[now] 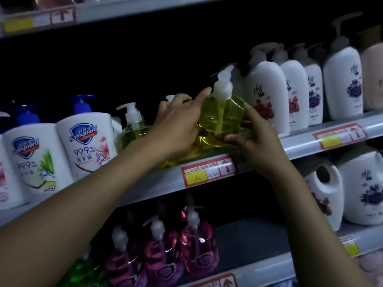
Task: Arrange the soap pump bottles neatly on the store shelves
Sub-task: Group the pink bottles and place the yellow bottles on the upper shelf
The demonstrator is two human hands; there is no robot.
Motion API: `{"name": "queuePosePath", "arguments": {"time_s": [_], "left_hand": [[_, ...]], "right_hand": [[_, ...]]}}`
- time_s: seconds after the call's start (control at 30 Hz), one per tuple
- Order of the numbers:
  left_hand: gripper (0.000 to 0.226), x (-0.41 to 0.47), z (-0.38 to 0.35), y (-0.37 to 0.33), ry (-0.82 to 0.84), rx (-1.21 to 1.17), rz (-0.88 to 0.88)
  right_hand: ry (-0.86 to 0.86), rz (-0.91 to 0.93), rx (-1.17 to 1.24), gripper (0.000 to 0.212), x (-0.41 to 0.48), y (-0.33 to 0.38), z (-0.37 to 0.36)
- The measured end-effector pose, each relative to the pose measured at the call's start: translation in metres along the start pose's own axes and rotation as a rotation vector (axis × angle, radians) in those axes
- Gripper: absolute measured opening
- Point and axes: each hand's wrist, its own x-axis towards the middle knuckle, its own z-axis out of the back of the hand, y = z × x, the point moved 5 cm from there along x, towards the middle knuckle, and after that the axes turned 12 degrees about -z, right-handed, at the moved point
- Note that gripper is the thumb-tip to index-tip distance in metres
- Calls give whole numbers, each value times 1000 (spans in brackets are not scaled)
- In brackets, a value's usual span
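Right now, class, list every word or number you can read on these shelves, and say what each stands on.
"Safeguard": pink-flower bottle; also green-leaf bottle.
"99.9%": both those bottles.
"洗手液": pink-flower bottle.
"12": yellow price tag.
Too blurred: other shelf tags, white bottles at right.

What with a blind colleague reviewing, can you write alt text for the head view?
A left hand and right hand hold a clear yellow-green soap pump bottle at a dim store's middle shelf. White Safeguard bottles stand to its left, white flowered bottles right, pink pump bottles below.
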Motion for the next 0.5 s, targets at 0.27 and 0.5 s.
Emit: {"name": "queuePosePath", "arguments": {"time_s": [0.27,0.5], "left_hand": [[55,1,-1,2,163,-25,29],[53,-3,-10,2,163,66,-8]], "right_hand": [[23,-23,-175,79,-3,3,-1],[-2,-82,-459,62,-4,2,-6]]}}
